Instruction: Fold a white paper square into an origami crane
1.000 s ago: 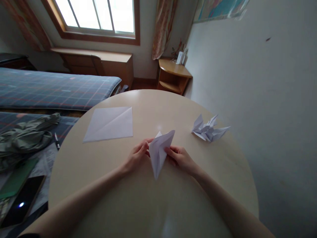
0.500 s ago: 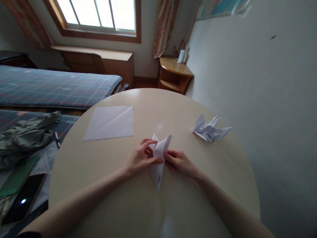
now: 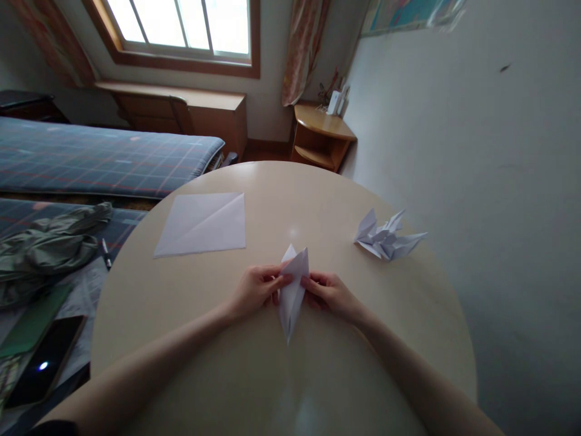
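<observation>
Between my hands is a piece of folded white origami paper (image 3: pixel 293 297), long and diamond-like, with its narrow point towards me and two tips at the far end. My left hand (image 3: pixel 258 289) pinches its left edge, thumb on top and fingers partly hidden beneath. On the right edge, my right hand (image 3: pixel 330 295) grips the paper between thumb and curled fingers. Several folded paper cranes (image 3: pixel 385 237), or similar winged shapes, sit bunched together to the right. A flat white paper sheet (image 3: pixel 204 224) with a diagonal crease lies to the left.
The round cream table (image 3: pixel 149 315) carries all the paper. Left of it are a phone (image 3: pixel 48 363), a green folder (image 3: pixel 34 324), a pen (image 3: pixel 106 253) and a crumpled grey-green cloth (image 3: pixel 49 242). A white wall (image 3: pixel 512 212) runs along the right side.
My left fingers have come down from the paper's upper part to its left edge. The raised flap now lies narrower and flatter. My right hand keeps its hold.
</observation>
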Demonstrator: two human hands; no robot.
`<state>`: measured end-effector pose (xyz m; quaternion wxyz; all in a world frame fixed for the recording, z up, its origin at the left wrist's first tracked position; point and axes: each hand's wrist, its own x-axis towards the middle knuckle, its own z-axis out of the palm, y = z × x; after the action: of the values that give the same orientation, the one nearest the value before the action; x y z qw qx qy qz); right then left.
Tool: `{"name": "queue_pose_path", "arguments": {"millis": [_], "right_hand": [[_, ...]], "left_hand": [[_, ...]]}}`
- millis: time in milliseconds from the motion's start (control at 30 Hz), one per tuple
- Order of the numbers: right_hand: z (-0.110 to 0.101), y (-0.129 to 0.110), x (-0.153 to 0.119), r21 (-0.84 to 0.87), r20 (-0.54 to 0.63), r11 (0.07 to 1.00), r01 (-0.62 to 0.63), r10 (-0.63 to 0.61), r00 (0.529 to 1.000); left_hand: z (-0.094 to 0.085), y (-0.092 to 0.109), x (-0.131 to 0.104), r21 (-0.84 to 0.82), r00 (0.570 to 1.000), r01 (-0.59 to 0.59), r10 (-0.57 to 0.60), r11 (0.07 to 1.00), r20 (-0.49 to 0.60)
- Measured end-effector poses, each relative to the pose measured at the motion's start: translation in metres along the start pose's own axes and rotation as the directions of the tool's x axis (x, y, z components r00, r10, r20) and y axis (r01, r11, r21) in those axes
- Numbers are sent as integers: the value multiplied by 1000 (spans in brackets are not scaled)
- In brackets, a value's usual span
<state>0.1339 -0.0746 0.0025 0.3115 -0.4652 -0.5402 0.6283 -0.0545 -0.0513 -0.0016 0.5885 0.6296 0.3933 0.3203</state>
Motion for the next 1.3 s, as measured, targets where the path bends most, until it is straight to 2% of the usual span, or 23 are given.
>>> {"name": "queue_pose_path", "arguments": {"millis": [133,300,567,800,933,1133,1300], "right_hand": [[3,3,1,4,-70,999,52,-52,996],[5,5,4,109,-141,985,134,-118,983],[4,-1,3,206,-209,972,113,-69,975],[-5,-9,-1,229,-218,973,40,11,976],[-10,-7,-1,294,-189,956,7,51,981],[-15,-8,-2,342,-159,940,13,44,986],[-15,-7,-3,360,-59,932,44,-25,998]], "left_hand": [[2,-8,2,-44,999,8,-10,999,-47],[3,-9,2,-88,997,-1,-5,996,-76],[-2,-6,3,-194,999,24,-28,981,-15],[-4,-6,5,-276,998,37,-52,960,-47],[-8,-1,5,-307,998,53,-64,950,-26],[-12,1,4,-393,992,92,-117,915,-40],[-13,1,2,-386,995,18,-55,922,-85]]}}
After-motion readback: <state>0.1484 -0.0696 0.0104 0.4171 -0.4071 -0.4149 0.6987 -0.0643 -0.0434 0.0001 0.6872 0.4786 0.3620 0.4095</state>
